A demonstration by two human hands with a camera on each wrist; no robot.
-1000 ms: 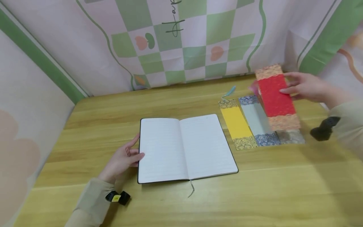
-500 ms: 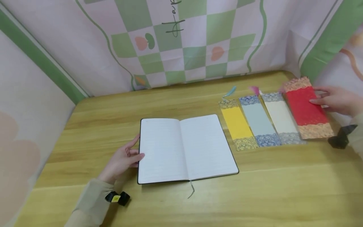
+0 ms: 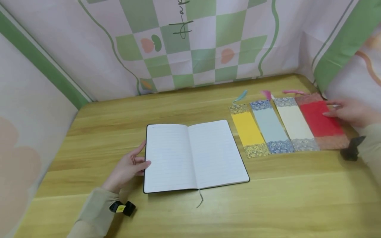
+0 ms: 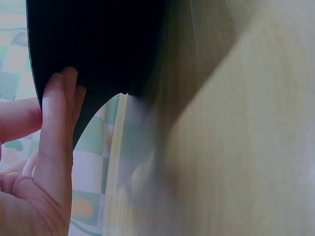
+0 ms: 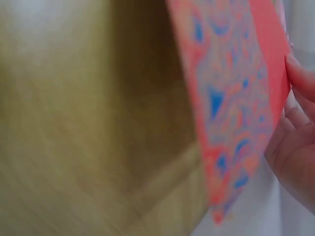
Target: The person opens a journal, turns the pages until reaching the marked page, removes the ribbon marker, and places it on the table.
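An open lined notebook (image 3: 169,155) with a black cover lies in the middle of the wooden table. My left hand (image 3: 126,169) grips its left edge, thumb on the page; the left wrist view shows my fingers (image 4: 56,123) under the dark cover (image 4: 98,44), which is raised off the table there. At the right, my right hand (image 3: 352,111) pinches the right edge of a red bookmark (image 3: 321,119) with patterned ends. The right wrist view has the bookmark (image 5: 231,83) tilted, thumb on its red face. In the head view it lies beside a cream bookmark (image 3: 294,121), overlapping its edge.
Left of the cream bookmark come a pale blue bookmark (image 3: 272,125) and a yellow bookmark (image 3: 246,128), side by side with lace-patterned ends. Coloured tassels (image 3: 241,96) stick out at their tops. A grey ribbon (image 3: 201,198) hangs from the notebook. A checkered curtain (image 3: 190,49) borders the table's back.
My right hand has carried the red bookmark rightward and lowered it from above the cream one to the row's right end. My left hand and the notebook have stayed in place.
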